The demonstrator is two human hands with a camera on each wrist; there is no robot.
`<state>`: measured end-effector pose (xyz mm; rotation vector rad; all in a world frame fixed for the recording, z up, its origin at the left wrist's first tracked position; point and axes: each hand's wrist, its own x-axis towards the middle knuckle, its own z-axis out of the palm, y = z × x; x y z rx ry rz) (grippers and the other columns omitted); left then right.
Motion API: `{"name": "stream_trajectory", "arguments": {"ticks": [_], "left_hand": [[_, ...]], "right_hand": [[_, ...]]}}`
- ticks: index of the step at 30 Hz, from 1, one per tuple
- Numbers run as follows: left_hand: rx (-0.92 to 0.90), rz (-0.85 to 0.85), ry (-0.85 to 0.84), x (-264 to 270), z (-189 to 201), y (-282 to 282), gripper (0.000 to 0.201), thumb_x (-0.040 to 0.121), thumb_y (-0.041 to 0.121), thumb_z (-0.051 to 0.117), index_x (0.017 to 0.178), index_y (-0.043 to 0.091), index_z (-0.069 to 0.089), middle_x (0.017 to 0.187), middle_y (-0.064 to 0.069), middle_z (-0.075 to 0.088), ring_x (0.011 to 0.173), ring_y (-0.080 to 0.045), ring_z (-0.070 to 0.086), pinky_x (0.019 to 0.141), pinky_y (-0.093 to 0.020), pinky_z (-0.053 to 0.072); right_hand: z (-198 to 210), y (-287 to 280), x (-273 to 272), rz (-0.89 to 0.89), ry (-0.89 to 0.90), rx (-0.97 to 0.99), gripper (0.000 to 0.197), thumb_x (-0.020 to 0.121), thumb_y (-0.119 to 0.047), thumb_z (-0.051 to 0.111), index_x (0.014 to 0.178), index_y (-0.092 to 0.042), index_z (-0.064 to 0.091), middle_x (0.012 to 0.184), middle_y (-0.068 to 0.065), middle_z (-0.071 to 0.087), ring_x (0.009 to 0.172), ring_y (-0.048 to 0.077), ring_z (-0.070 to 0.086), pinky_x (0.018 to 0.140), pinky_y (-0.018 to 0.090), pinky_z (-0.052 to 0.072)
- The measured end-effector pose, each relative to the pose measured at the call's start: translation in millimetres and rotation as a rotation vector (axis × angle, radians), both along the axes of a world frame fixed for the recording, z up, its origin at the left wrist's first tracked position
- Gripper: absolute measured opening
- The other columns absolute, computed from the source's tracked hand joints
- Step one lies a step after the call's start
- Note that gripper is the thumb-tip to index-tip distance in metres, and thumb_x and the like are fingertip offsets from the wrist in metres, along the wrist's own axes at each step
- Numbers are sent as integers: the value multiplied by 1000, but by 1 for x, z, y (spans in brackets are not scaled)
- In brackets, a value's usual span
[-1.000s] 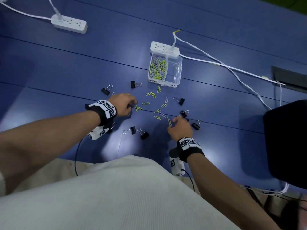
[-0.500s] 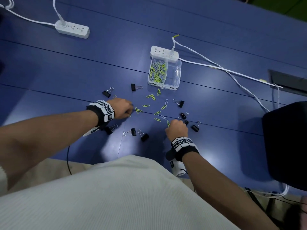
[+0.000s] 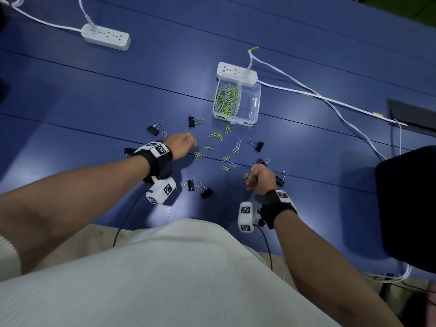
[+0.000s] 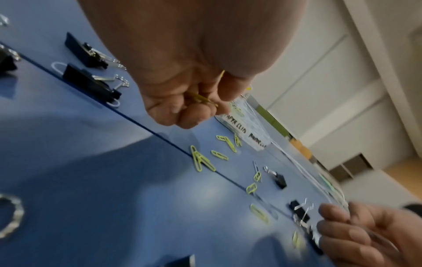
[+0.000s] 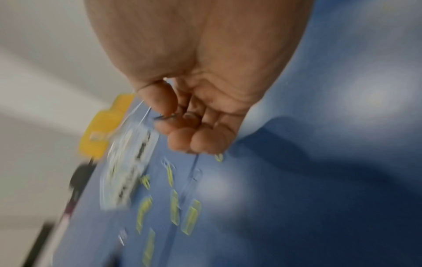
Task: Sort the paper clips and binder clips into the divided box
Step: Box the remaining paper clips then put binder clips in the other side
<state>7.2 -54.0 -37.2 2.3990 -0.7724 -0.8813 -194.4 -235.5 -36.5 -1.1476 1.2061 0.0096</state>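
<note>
Blue tabletop [image 3: 70, 95] fills most of the head view, crossed by thin dark seams. At lower centre a person in a pale ribbed top reaches both forearms onto it. A dark bulky shape [image 3: 408, 208] sits at the right edge of the frame. Two white power strips lie on the table, one at upper left [image 3: 106, 37], one at upper centre [image 3: 236, 72], touching the far end of the divided box [image 3: 252, 102].

That clear box stands just above centre. Its left compartment is heaped with green and silver paper clips [image 3: 227, 100]; its right compartment looks bare, so by my judgement no binder clips are sorted yet.

Between box and person, loose paper clips [image 3: 217, 136] and black binder clips [image 3: 192, 121] lie scattered, several just beside each wrist.

The left hand [image 3: 181, 145], centre left, has its fingers curled around a few yellow-green clips, seen in the left wrist view [image 4: 202, 99]. The right hand [image 3: 260, 179], centre right, pinches thin wire clips at its fingertips; the right wrist view is blurred, so their number is unclear.

Risks, as I judge them: small clips could slip from either loose handful on the way to the box. A dropped handful could land in the wrong compartment. White cables [image 3: 330, 100] trail to the right of the box and could snag a sleeve or wrist band. Binder clips near the wrists could be swept aside.
</note>
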Motion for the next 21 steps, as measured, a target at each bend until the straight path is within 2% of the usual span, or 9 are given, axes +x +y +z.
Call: {"name": "stream_trajectory", "arguments": {"ticks": [3, 6, 7, 9, 11, 12, 14, 16, 21], "left_hand": [[156, -158, -22, 4, 3, -7, 16, 95, 16, 36, 93, 10, 51, 95, -15, 54, 83, -23, 44, 80, -32, 37], [167, -280, -157, 4, 0, -2, 23, 86, 41, 45, 84, 18, 51, 83, -5, 58, 79, -27, 50, 70, -30, 38], [111, -303, -205, 5, -2, 1, 20, 82, 41, 53, 85, 21, 51, 82, -2, 59, 79, -29, 54, 67, -29, 39], [56, -459, -299, 7, -10, 8, 24, 82, 35, 60, 103, 25, 56, 95, 0, 63, 85, -31, 60, 70, -31, 43], [76, -581, -377, 16, -14, 12, 38, 89, 37, 56, 126, 30, 53, 108, -1, 61, 96, -30, 61, 83, -35, 45], [102, -622, -422, 19, -14, 12, 42, 92, 41, 53, 133, 33, 49, 111, -1, 59, 100, -29, 60, 88, -36, 43], [166, -723, -498, 24, -15, 12, 46, 95, 47, 47, 140, 36, 43, 115, -2, 56, 106, -26, 58, 92, -34, 36], [202, -805, -550, 24, -17, 13, 46, 96, 50, 42, 140, 36, 42, 116, -2, 56, 107, -23, 57, 90, -32, 33], [172, -842, -617, 17, -16, 11, 35, 97, 45, 44, 124, 31, 61, 105, -3, 61, 93, -24, 60, 81, -30, 31]], "right_hand": [[10, -3, 2, -93, -159, 178, 14, 68, -5, 28, 64, -8, 41, 44, 4, 42, 42, 20, 44, 45, 22, 36], [8, -4, 4, -123, -113, 118, 31, 82, -22, 32, 53, -15, 41, 50, 2, 41, 41, 18, 40, 47, 22, 26], [6, -5, 6, -57, -40, 18, 36, 85, -26, 36, 51, -18, 41, 51, 0, 40, 40, 15, 37, 45, 21, 25], [-1, -7, 4, 266, 156, -401, 26, 84, -30, 51, 59, -20, 47, 59, -3, 46, 48, 11, 41, 47, 23, 32], [-5, -4, -6, 515, 274, -780, 8, 77, -28, 60, 78, -21, 56, 74, -5, 58, 61, 15, 52, 60, 26, 41], [-7, -2, -13, 615, 299, -869, 13, 78, -29, 60, 90, -26, 59, 86, -5, 60, 67, 19, 55, 67, 28, 45], [-13, -1, -26, 783, 343, -993, 30, 84, -33, 58, 114, -32, 61, 107, -2, 54, 77, 26, 61, 77, 36, 51], [-18, -2, -34, 852, 365, -1076, 33, 91, -37, 56, 123, -34, 61, 115, 3, 51, 79, 31, 63, 75, 40, 52], [-20, -4, -28, 944, 318, -1170, 21, 94, -32, 55, 103, -21, 70, 111, 7, 55, 69, 37, 63, 62, 42, 52]]}}
